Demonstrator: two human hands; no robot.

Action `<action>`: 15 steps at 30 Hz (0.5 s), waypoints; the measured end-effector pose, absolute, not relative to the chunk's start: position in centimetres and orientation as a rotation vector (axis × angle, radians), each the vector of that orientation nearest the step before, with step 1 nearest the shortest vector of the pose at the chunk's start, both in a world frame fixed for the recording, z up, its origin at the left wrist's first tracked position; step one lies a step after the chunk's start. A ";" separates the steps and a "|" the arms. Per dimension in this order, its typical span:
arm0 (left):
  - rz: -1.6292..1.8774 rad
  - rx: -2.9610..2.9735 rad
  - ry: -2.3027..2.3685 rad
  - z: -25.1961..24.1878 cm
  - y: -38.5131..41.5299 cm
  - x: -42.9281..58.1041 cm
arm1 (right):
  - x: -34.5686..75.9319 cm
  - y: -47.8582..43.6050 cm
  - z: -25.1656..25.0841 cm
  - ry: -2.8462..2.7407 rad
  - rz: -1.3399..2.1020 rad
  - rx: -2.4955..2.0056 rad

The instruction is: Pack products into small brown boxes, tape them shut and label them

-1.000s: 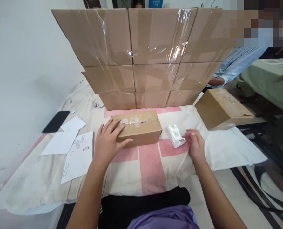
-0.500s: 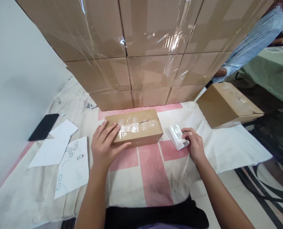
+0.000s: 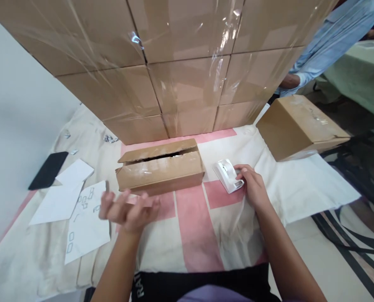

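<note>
- 2 bare hands over a pink-and-cream cloth (image 3: 199, 235); small carton (image 3: 160, 172) lies flat on it btwn them, just in front of the film-wrapped carton stack (image 3: 180, 63)
- Left hand (image 3: 126, 209): spread wide, palm up, blurred, holds nothing; it's just short of the carton's near side, not touching
- Right hand (image 3: 252, 186): fingers bent, tips on near end of white gadget (image 3: 225, 174), which sits on the cloth just right of the carton; can't tell if it grips or only rests there
- Carton top: long flap ajar, dark slit along the seam, wrinkled clear tape on the front face; contents hidden
- Judgement: work in hand looks to be that top seam. To do it well, prob. press the flap flat w/ the left palm so edges meet, keep the carton square to the body, bring the gadget in low from the right
- Risk as I read it: box looks light, may skid toward the stack or ruck the cloth if pushed one-handed
- Around: paper sheets (image 3: 79, 209) & black phone (image 3: 48, 170) at left, well apart; 2nd carton (image 3: 300, 130) far right; another person's blue sleeve (image 3: 328, 42) behind it
</note>
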State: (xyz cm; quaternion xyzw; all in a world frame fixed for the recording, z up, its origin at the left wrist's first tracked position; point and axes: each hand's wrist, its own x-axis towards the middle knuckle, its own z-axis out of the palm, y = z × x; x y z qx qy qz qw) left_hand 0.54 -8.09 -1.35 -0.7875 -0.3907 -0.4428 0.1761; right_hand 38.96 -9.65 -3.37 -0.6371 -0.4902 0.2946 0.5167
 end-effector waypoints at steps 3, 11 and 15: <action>-1.146 -2.620 -0.808 -1.6 -9.3 5.5 | 38.9 -9.9 -3.2 -1.178 0.695 -1.519; -0.814 -3.107 -0.878 -1.1 -6.5 21.7 | 38.8 -9.6 -2.7 -1.149 0.757 -1.481; -0.853 -3.126 -1.040 -2.1 -5.3 22.2 | 40.6 -9.4 -1.4 -1.123 1.055 -1.478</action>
